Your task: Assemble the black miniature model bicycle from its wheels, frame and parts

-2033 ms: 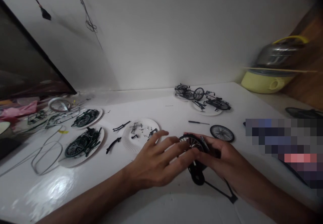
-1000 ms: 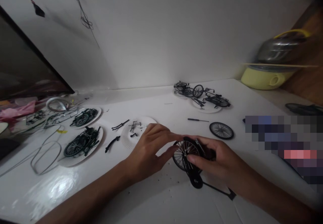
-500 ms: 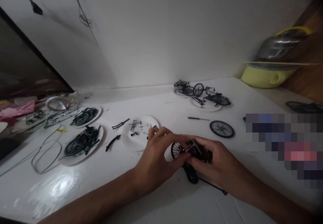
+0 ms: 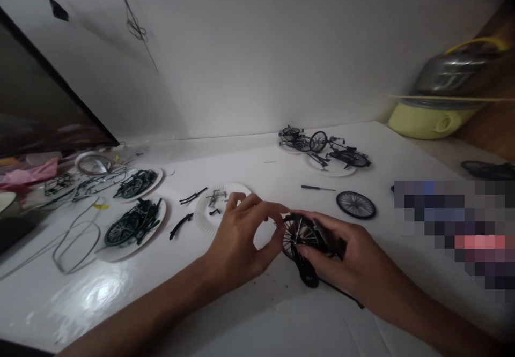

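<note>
A small black model bicycle assembly [image 4: 308,271] with a spoked wheel [image 4: 296,236] is held in my right hand [image 4: 341,244], the thumb pressing near the wheel's hub. A thin dark rod sticks out below that hand. At the wheel's left edge, my left hand [image 4: 249,233] has thumb and forefinger curved toward each other, their tips close to the rim. Whether a tiny part sits between those tips is too small to tell. Behind the left hand is a white paper plate [image 4: 203,217] with small metal parts, partly hidden.
A loose wheel [image 4: 356,205] and a screwdriver [image 4: 317,188] lie beyond my right hand. Plates with dark model bicycles stand at the left [image 4: 155,233] and back [image 4: 341,171]. Two dark curved parts [image 4: 181,225] lie left of the middle plate. A yellow-green pot [image 4: 426,121] is at right.
My left hand has drawn back a little to the left from the hub, uncovering more of the wheel. My right hand still holds the assembly.
</note>
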Motion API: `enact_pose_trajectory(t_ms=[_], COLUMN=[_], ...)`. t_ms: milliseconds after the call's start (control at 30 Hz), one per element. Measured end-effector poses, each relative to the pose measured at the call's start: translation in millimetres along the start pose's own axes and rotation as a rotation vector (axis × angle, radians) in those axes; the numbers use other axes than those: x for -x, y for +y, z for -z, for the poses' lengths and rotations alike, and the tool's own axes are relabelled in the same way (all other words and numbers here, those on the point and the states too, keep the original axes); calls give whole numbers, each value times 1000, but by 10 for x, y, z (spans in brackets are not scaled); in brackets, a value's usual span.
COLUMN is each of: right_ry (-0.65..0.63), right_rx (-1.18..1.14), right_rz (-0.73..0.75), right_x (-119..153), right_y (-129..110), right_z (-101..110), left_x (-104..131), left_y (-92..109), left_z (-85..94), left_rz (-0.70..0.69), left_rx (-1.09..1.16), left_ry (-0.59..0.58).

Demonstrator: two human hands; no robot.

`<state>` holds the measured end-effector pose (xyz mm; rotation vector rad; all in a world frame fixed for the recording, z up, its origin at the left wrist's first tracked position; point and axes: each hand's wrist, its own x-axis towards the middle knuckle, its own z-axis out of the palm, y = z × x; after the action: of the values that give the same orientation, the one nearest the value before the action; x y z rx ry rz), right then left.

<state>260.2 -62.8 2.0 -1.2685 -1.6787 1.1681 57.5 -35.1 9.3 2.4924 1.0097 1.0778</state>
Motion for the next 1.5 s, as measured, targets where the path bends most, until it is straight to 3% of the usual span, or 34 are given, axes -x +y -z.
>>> enact_pose_trajectory(t_ms=[167,367,467,600,833,1000,1100,1333,1500], right_ry=[40,9,-7,-35,-119,-158,-161,-177,-199], right_rx=[-38,-166,-230,-305,-336,-320,-290,-333,-335], right_rz=[-24,-108,-150,-193,-243,-193,-162,-161,-142], right_x=[-25,-44,-46,-40,-36,-42,-53,-62,-31], right_y=[46,-6,-44,-13,52,57,66,66,50], right_z=[76,127,110,86,86,75,62,26,-8], left_x=[-40,-41,-62,-59,48,52,28,78,110], left_y=[-54,6,46,105,201,198,207,182,78], left_z=[94,166,192,185,135,109,82,-91,-204], left_rz=[-136,-259,-404,-569,-745,-846,-757,-326,-79], left_rx=[-76,67,-43,-228,-306,-337,-283,-34,120], left_ry=[-110,-298,-347,-312,-258,-223,-174,-135,-41])
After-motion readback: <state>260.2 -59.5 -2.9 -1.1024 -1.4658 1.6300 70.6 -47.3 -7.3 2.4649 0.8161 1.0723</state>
